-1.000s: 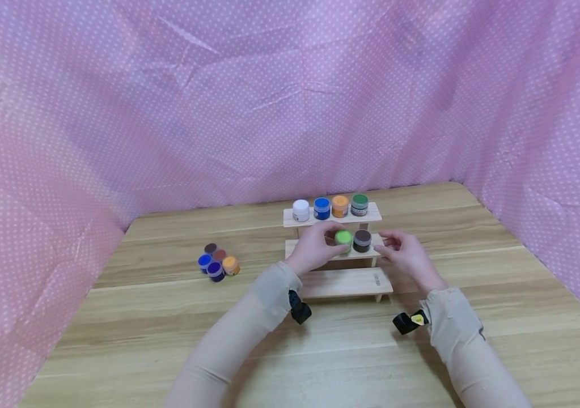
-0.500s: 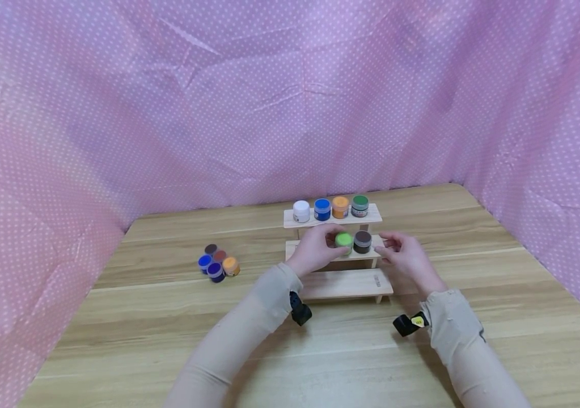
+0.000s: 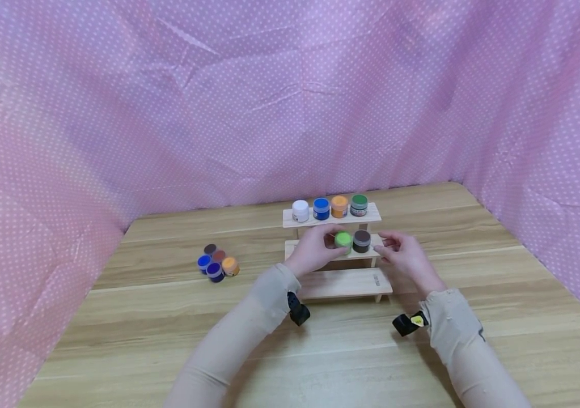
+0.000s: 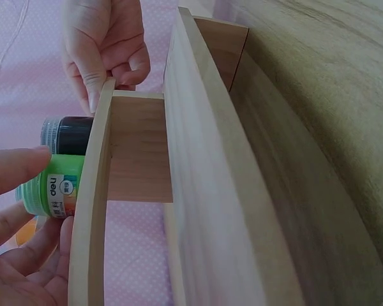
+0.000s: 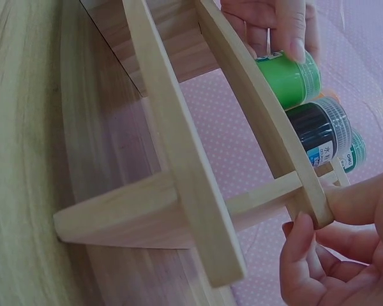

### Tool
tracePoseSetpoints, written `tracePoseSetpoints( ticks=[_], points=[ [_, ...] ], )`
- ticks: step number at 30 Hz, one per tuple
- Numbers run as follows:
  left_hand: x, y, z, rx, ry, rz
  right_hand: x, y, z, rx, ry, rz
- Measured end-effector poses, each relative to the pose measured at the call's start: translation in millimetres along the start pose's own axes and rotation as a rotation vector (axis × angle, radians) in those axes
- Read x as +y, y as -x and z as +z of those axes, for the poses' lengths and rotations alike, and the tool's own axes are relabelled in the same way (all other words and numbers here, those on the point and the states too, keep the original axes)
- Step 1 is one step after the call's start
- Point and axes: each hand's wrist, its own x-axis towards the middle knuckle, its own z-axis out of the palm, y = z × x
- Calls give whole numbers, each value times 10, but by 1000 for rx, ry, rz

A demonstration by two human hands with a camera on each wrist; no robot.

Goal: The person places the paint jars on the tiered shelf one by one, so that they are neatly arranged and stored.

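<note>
In the head view my left hand (image 3: 315,247) holds a light green paint jar (image 3: 343,240) on the middle tier of a three-step wooden rack (image 3: 343,282). The left wrist view shows its thumb on one side of the jar and its fingers on the other. Beside the green jar, close against it, stands a dark brown or black paint jar (image 5: 316,135). My right hand (image 3: 407,258) is at the right end of the middle tier. Seen from the right wrist, its thumb and index finger pinch the end of that board (image 5: 309,197).
White (image 3: 300,211), blue (image 3: 321,209), orange (image 3: 339,207) and dark green (image 3: 359,205) jars line the top tier. A cluster of several paint jars (image 3: 215,272) stands on the wooden table (image 3: 167,323) to the left. A pink dotted cloth (image 3: 290,102) hangs behind.
</note>
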Motion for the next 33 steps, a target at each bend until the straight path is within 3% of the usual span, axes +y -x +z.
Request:
tracePoseSetpoints(
  ticks=[20,33],
  points=[
    [0,149,-140,33,72,-52,-17,1,10,-3,19,10],
    [-149,328,-164,95,146,-20,-2,0,6,-15,27,14]
  ],
)
